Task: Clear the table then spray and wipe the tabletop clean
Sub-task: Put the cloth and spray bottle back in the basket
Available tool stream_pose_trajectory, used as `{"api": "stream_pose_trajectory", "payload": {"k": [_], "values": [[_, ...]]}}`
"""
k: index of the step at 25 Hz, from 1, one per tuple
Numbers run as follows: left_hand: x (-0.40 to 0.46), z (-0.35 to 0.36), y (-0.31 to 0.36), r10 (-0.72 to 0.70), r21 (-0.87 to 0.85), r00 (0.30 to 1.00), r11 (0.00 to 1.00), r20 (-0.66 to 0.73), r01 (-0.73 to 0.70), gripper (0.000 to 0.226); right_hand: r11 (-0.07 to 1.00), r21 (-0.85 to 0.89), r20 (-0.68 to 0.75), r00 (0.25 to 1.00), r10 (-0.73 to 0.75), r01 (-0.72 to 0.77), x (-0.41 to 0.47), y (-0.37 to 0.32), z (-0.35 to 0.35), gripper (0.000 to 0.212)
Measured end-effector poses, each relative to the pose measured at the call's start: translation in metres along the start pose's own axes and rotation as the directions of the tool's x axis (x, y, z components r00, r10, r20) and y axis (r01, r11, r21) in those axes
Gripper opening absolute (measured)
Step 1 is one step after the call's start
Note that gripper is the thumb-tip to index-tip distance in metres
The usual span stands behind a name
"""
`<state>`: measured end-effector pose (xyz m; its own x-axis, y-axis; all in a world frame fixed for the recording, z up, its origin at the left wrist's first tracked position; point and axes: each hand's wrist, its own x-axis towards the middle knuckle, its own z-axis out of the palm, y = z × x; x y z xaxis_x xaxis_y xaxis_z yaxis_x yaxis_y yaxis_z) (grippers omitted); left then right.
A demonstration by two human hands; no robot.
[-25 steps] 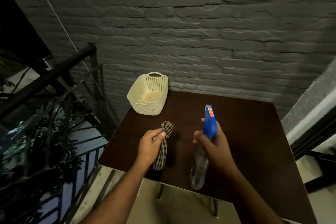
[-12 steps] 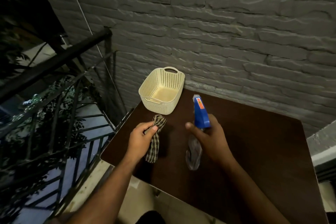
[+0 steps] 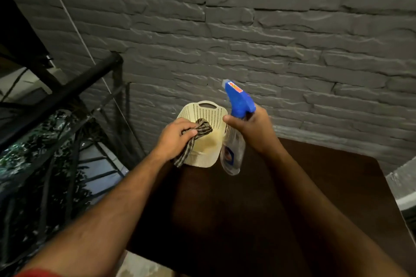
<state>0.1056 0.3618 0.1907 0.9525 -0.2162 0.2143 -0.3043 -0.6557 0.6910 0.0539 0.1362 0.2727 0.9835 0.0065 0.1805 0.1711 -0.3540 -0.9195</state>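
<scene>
Against grey brick wall (image 3: 292, 36), dark brown table (image 3: 225, 220), left grip (image 3: 174, 139) holding cloth (image 3: 193, 141), right grip (image 3: 252, 128) holding spray bottle (image 3: 234, 132)

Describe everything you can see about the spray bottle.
The spray bottle has a blue plastic trigger head with a small orange label and a clear body bearing a label. The right hand holds it at the neck, roughly upright, lifted above the dark table, nozzle pointing up and left toward the wall. It hangs beside the cream basket.

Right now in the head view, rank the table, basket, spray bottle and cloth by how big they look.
1. Table
2. Basket and spray bottle: look alike, and the bottle is nearer the camera, so unranked
3. Cloth
</scene>
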Motion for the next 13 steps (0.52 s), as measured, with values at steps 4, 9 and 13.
{"api": "stream_pose_trajectory", "payload": {"k": [4,9,13], "values": [[0.071,-0.008,-0.038,0.106,0.203,0.983,0.97,0.151,-0.135,0.025,0.999,-0.044,-0.032,0.999,0.024,-0.026,0.075,-0.002,0.025,0.032],[0.117,0.013,-0.073,0.172,0.27,0.909,0.919,0.38,-0.287,0.026,0.995,-0.036,-0.074,0.993,0.088,-0.091,0.143,0.013,0.048,0.027],[0.133,0.039,-0.094,0.141,0.309,0.868,0.897,0.477,-0.316,0.024,0.995,-0.021,-0.078,0.992,0.099,-0.101,0.185,0.033,0.065,0.035]]}}
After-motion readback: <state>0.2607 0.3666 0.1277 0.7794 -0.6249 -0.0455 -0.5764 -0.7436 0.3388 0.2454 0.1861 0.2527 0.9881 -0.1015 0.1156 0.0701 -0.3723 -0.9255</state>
